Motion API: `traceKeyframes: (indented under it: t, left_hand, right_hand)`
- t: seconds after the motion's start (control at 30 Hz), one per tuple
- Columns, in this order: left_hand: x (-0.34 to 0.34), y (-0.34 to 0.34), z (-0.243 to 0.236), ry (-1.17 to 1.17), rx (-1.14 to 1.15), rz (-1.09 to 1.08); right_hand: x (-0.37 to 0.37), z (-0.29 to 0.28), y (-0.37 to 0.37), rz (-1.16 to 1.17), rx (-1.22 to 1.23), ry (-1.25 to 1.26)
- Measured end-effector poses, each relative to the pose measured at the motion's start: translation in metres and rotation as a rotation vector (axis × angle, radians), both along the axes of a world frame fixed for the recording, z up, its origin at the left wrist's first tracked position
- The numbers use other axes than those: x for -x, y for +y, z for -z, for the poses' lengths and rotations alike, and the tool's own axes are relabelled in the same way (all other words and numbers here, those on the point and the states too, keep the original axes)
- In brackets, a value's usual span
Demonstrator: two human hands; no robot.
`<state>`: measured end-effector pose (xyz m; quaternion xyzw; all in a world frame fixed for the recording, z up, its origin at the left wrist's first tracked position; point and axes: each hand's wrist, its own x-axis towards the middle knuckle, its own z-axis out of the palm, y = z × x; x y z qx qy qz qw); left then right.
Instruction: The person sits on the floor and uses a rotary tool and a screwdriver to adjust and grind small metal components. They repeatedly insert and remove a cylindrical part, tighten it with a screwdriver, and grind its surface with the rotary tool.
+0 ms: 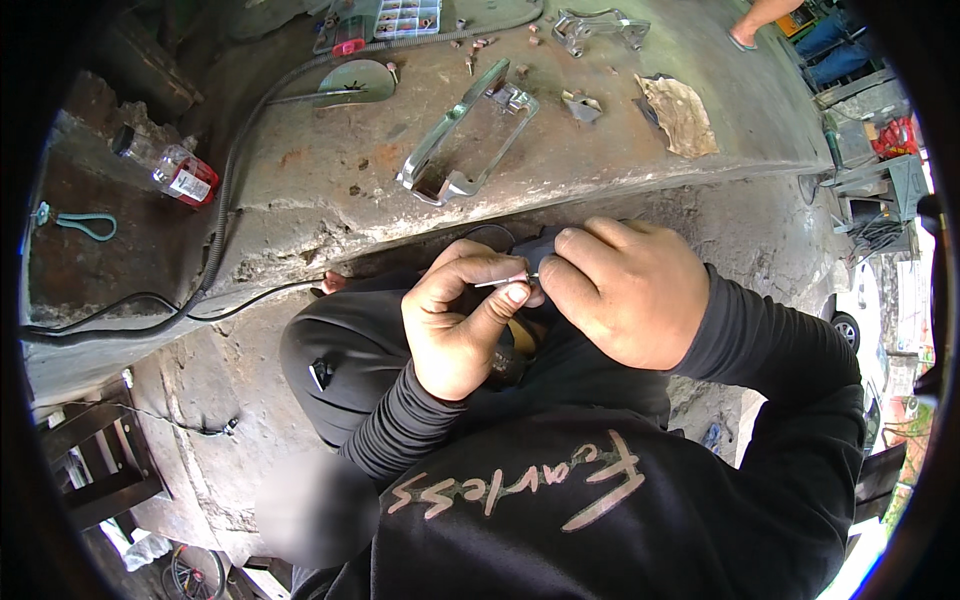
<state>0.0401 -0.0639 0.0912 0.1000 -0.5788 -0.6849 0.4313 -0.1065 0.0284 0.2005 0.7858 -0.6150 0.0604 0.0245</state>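
Note:
My left hand (455,325) is closed in a pinch, with thumb and forefinger on a thin, silvery metal pin (497,282). Its pointed-looking end sticks out to the left of the fingertips. Against the pin's other end is my right hand (630,295), its fingers curled and closed; whatever they grip is hidden behind them. Both hands meet above my lap, over my dark trousers (330,350). Below the fingers, a dark object with a yellowish edge shows only in part. Beyond the hands, a silver metal frame (452,122) lies on the worn concrete ledge (310,200).
Several small bits (470,65) lie near a compartment box (408,18) and a round disc (357,82). Another silver part (600,32) and a tan scrap (680,115) lie farther right. A bottle of red liquid (185,178) and a hose (225,200) are left. Another person's foot (740,38) shows.

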Motion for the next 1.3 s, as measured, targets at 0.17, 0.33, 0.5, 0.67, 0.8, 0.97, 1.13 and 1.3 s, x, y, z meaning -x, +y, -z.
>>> traceKeyframes:
  t: [0.17,0.33,0.5,0.67,0.8,0.97,1.13,1.3]
  left_hand:
    - [-0.002,0.001,0.004,-0.033,0.287,-0.108]
    - [-0.002,-0.006,0.004,0.055,0.422,-0.009]
    - [0.001,-0.005,0.003,0.014,0.291,0.033]
    - [0.003,-0.002,0.003,0.025,0.158,0.037]
    - [0.000,0.001,0.007,-0.009,0.143,0.022]
    - [0.000,0.006,0.009,0.014,0.099,-0.032]
    - [0.001,0.008,0.003,0.135,-0.132,0.015]
    - [0.000,0.008,0.005,0.177,-0.211,0.058]
  right_hand:
    - [0.007,0.001,-0.003,0.119,-0.208,-0.233]
    - [0.031,-0.007,-0.024,0.558,-1.164,-1.216]
    - [0.025,-0.006,-0.020,0.426,-0.905,-0.977]
    - [0.024,0.004,-0.011,0.076,-0.414,-0.509]
    - [0.017,-0.006,-0.007,0.133,-0.364,-0.301]
    - [0.003,-0.012,-0.002,0.158,-0.312,-0.115]
    - [0.006,-0.010,0.001,0.062,-0.091,-0.122]
    - [0.001,-0.025,0.002,0.025,-0.027,0.061]
